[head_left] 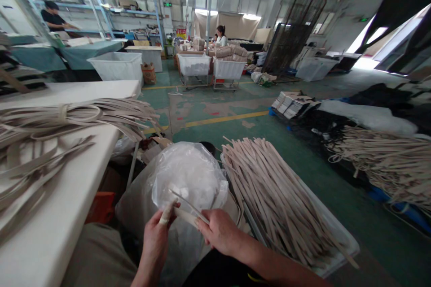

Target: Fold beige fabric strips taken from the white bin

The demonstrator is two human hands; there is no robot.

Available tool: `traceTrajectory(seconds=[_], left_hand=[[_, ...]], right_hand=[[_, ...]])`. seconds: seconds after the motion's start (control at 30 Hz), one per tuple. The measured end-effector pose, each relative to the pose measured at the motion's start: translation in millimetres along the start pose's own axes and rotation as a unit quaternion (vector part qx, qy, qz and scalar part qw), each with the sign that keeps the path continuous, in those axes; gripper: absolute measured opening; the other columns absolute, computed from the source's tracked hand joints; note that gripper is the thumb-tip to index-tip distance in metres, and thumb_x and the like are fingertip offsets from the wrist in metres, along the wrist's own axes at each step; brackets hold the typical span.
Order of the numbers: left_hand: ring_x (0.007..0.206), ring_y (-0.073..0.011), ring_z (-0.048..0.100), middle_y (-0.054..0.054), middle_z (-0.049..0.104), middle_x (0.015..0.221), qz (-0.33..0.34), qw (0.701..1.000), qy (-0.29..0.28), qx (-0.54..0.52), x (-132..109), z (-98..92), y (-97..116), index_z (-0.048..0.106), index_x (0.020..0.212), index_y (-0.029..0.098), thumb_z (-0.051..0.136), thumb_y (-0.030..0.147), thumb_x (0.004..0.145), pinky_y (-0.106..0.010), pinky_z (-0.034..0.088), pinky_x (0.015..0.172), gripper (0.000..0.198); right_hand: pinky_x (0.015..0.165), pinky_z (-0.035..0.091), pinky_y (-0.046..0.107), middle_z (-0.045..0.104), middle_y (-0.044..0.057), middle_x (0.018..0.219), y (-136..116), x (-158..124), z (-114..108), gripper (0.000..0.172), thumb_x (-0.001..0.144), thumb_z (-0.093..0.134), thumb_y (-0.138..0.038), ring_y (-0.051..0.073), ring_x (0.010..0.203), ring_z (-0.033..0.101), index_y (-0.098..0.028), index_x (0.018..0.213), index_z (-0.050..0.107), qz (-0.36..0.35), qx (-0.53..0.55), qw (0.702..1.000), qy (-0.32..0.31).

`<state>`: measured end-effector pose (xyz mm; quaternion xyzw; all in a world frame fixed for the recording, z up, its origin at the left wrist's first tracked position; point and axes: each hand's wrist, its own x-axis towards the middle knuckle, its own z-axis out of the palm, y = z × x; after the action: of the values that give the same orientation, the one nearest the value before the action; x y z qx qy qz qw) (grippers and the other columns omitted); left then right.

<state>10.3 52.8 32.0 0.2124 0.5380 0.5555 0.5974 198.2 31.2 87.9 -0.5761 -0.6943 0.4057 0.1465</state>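
Pale strip (186,216) between both hands (156,231) (220,232)

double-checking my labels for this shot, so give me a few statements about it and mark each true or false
1. The left hand and right hand both hold a beige strip. True.
2. The bag before the hands is black. False: the plastic bag is translucent.
3. Beige strips fill the white plastic tub at right. True.
4. The bound strip bundle lies on the floor. False: the strip bundle lies on the white table.
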Motion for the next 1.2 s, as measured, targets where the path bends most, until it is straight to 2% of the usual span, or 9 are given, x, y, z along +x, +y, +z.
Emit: traceTrajectory(seconds=[0.1, 0.27, 0.5, 0.63, 0.77, 0.97, 1.03, 1.1, 1.2], left_hand=[[0.082, -0.0206, 0.065, -0.006, 0.077, 0.082, 0.005, 1.0, 0.0, -0.006, -0.7, 0.8, 2.6, 0.08, 0.076, 0.017, 0.09, 0.043, 0.044, -0.024, 0.053, 0.073, 0.042], [0.079, -0.0203, 0.065, -0.008, 0.076, 0.079, -0.045, 0.998, -0.024, -0.028, -4.8, 4.6, 2.5, 0.079, 0.075, 0.015, 0.091, 0.045, 0.044, -0.025, 0.052, 0.07, 0.045], [0.069, -0.0248, 0.065, -0.007, 0.068, 0.057, -0.053, 0.987, -0.141, 0.053, -12.6, 10.0, -11.6, 0.075, 0.064, 0.011, 0.085, 0.049, 0.055, -0.034, 0.052, 0.072, 0.04], [0.063, -0.021, 0.062, -0.003, 0.064, 0.052, -0.014, 0.991, -0.107, 0.075, -15.0, 10.1, -8.8, 0.072, 0.057, 0.013, 0.085, 0.048, 0.056, -0.03, 0.05, 0.067, 0.038], [0.067, -0.0223, 0.064, -0.005, 0.068, 0.06, -0.027, 0.991, -0.129, 0.001, -15.3, 12.7, -4.2, 0.076, 0.068, 0.013, 0.084, 0.051, 0.058, -0.033, 0.053, 0.071, 0.041], [0.065, -0.0181, 0.066, -0.006, 0.072, 0.068, -0.075, 0.993, 0.004, -0.094, -5.4, 5.5, 3.9, 0.074, 0.068, 0.015, 0.091, 0.048, 0.047, -0.029, 0.056, 0.068, 0.044], [0.064, -0.0188, 0.065, -0.007, 0.071, 0.066, -0.077, 0.995, -0.033, -0.047, -4.9, 1.7, 6.2, 0.073, 0.066, 0.014, 0.087, 0.051, 0.053, -0.029, 0.055, 0.066, 0.041], [0.065, -0.0207, 0.064, -0.008, 0.071, 0.065, -0.038, 0.991, -0.11, 0.071, -7.0, -0.1, 6.7, 0.075, 0.065, 0.015, 0.079, 0.054, 0.064, -0.03, 0.053, 0.067, 0.04], [0.068, -0.0261, 0.065, -0.01, 0.074, 0.067, 0.031, 0.94, -0.198, 0.274, -11.8, 0.4, 4.1, 0.078, 0.068, 0.017, 0.069, 0.057, 0.073, -0.032, 0.049, 0.067, 0.042]], right_hand=[[0.051, 0.036, 0.02, 0.065, 0.001, 0.055, -1.1, 0.9, -1.2, 0.03, 0.095, 0.043, -0.032, 0.011, 0.044, 0.058, -0.017, 0.08, 0.064, 0.002, -0.007, 1.0, 0.004], [0.051, 0.036, 0.019, 0.064, 0.0, 0.055, -1.6, 3.3, 1.5, 0.03, 0.096, 0.043, -0.033, 0.01, 0.044, 0.057, -0.018, 0.081, 0.063, -0.007, -0.002, 1.0, 0.002], [0.047, 0.037, 0.017, 0.06, -0.002, 0.054, -5.5, 16.3, 4.3, 0.036, 0.098, 0.04, -0.041, 0.009, 0.043, 0.055, -0.015, 0.086, 0.063, 0.002, 0.063, 0.997, -0.045], [0.042, 0.038, 0.016, 0.059, -0.002, 0.057, -1.2, 20.5, 5.3, 0.041, 0.094, 0.046, -0.053, 0.01, 0.042, 0.055, -0.016, 0.091, 0.063, 0.013, 0.175, 0.98, -0.096], [0.04, 0.039, 0.016, 0.057, -0.003, 0.054, 5.6, 21.0, 7.9, 0.05, 0.089, 0.047, -0.063, 0.009, 0.04, 0.052, -0.015, 0.089, 0.061, 0.027, 0.257, 0.96, -0.106], [0.04, 0.039, 0.018, 0.063, 0.002, 0.061, 18.0, 26.9, -2.2, 0.053, 0.086, 0.047, -0.062, 0.008, 0.038, 0.05, -0.011, 0.083, 0.063, 0.048, 0.359, 0.931, -0.047], [0.04, 0.036, 0.018, 0.068, 0.005, 0.071, 20.7, 31.2, -7.3, 0.051, 0.087, 0.049, -0.057, 0.006, 0.038, 0.048, -0.01, 0.084, 0.067, 0.044, 0.395, 0.917, -0.035], [0.039, 0.035, 0.019, 0.066, 0.004, 0.068, 20.9, 37.2, -9.2, 0.048, 0.085, 0.052, -0.054, 0.006, 0.038, 0.046, -0.01, 0.089, 0.07, 0.063, 0.42, 0.903, -0.058], [0.038, 0.035, 0.019, 0.057, -0.001, 0.053, 16.5, 48.2, -5.4, 0.05, 0.079, 0.057, -0.055, 0.008, 0.037, 0.047, -0.01, 0.095, 0.072, 0.086, 0.422, 0.897, -0.098]])
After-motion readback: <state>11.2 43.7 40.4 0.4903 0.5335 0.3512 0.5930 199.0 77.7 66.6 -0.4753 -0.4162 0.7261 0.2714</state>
